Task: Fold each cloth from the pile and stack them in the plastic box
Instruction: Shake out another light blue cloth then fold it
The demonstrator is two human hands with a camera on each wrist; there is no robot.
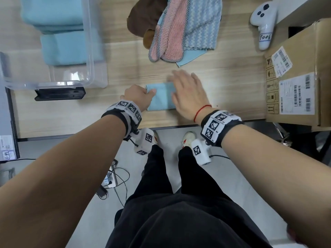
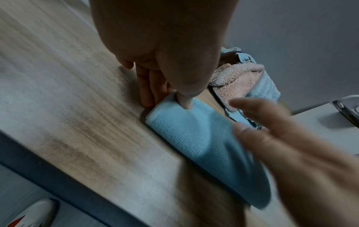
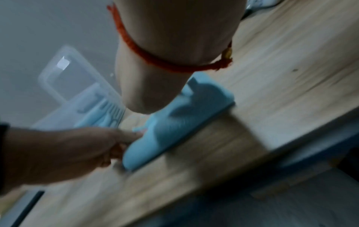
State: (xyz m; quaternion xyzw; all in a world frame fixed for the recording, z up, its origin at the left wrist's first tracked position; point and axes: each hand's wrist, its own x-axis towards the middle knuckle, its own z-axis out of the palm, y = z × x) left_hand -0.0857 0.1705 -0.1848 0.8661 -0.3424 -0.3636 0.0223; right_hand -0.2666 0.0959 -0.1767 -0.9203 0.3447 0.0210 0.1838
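Observation:
A folded light blue cloth [image 1: 161, 97] lies on the wooden table [image 1: 223, 86] near its front edge. My left hand [image 1: 148, 91] pinches the cloth's left edge, thumb [image 2: 184, 101] on top and fingers [image 2: 149, 86] curled beneath. My right hand [image 1: 179, 85] is spread with straight fingers over the cloth's right side, blurred; whether it touches is unclear. The pile [image 1: 175, 27] of brown, pink and blue-striped cloths sits at the back. The clear plastic box [image 1: 90, 51] at the back left holds folded blue cloths [image 1: 59, 33]. In the wrist views the cloth [image 2: 194, 135] [image 3: 174, 126] lies flat.
A white controller [image 1: 263, 24] and a cardboard box [image 1: 295, 77] stand at the right. A black device [image 1: 60, 93] lies in front of the plastic box. A grey unit [image 1: 7, 122] is at the left edge. Cables lie on the floor below.

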